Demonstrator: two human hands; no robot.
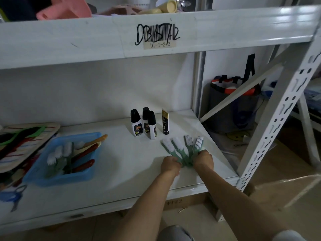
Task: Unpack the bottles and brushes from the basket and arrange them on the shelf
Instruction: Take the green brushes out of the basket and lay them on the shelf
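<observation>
On the white metal shelf point(121, 171), four green-handled brushes with white bristles point(182, 148) lay fanned out, bristle heads pointing toward the back wall and handles gathered together at the front. Both hands were on those handles: the left hand point(170, 165) had its fingers curled round the handle ends on the fan's left side, and the right hand point(203, 159) gripped the handles on its right side. Just behind the brushes stood three white bottles with black caps point(145, 123), close together and upright, and beside them, on their right, a black-and-gold tube point(165, 121) stood on end. Well to the left of the brushes sat the blue plastic basket point(57, 178), holding more white-bristled brushes point(60, 153) and some brown and orange handled pieces point(86, 152) whose kind could not be told.
</observation>
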